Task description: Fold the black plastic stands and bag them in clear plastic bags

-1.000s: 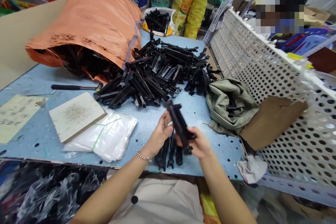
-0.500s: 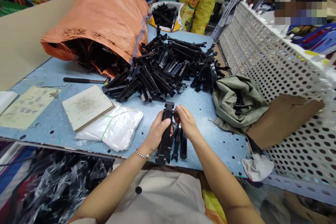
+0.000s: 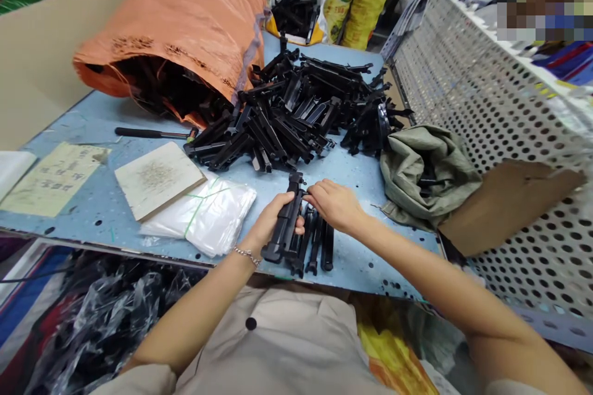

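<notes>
My left hand [image 3: 274,220] is wrapped round a long black plastic part [image 3: 284,222], held tilted above the table's front edge. At that part's upper right side, the fingers of my right hand [image 3: 334,202] are pinched together; what lies between them, if anything, is too small to make out. Just under my hands several slim black parts [image 3: 316,244] lie side by side on the blue table [image 3: 365,253]. Beyond them spreads a large heap of similar black parts [image 3: 287,117].
An orange sack [image 3: 185,18] of black parts lies open at the back left. Nearby are a black-handled hammer [image 3: 143,133], a worn white board [image 3: 155,179] and clear plastic bags [image 3: 222,216]. A green cloth bag [image 3: 428,179] sits by the perforated metal panel [image 3: 491,117] on the right.
The black part has tilted in my left hand, its lower end swinging left. My right hand has turned, its elbow out to the right. The view has shifted slightly.
</notes>
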A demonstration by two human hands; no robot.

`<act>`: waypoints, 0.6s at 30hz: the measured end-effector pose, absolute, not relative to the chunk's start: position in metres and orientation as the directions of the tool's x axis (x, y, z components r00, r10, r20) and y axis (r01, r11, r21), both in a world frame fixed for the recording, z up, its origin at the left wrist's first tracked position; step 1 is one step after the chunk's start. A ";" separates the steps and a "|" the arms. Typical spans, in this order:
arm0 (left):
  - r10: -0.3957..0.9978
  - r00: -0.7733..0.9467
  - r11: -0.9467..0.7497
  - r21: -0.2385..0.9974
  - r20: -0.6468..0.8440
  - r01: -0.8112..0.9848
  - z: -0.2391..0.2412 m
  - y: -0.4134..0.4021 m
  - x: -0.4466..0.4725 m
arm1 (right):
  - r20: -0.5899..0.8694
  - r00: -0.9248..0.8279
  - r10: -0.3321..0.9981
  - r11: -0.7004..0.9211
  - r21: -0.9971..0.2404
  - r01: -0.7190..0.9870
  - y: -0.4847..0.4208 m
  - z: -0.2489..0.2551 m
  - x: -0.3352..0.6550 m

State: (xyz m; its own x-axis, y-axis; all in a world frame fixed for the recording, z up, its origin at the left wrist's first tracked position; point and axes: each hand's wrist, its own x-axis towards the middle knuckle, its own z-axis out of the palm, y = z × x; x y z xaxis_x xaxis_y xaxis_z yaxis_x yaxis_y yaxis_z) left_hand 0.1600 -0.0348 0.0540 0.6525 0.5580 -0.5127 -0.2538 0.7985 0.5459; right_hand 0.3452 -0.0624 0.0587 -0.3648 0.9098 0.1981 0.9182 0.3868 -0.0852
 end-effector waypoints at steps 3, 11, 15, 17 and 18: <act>0.639 0.601 0.744 0.584 -0.480 -0.325 0.055 -0.030 0.156 | 0.137 -0.263 0.955 0.293 -0.283 0.914 -0.080 0.061 0.327; 0.841 0.446 0.468 0.826 -0.306 -0.314 0.045 -0.022 0.145 | -0.142 -0.254 0.957 0.034 -0.811 0.584 -0.130 0.046 0.272; 0.903 0.324 0.344 0.927 -0.283 -0.148 0.028 -0.028 0.131 | -0.116 -0.365 0.924 0.137 -0.788 0.600 -0.095 0.051 0.296; 0.928 0.278 0.273 0.960 -0.248 -0.055 0.013 -0.037 0.130 | 0.112 -0.192 0.975 0.218 -0.661 0.718 -0.060 0.054 0.318; 0.939 0.264 0.231 0.973 -0.222 -0.003 0.005 -0.043 0.132 | 0.252 -0.061 0.966 0.198 -0.564 0.802 -0.039 0.054 0.329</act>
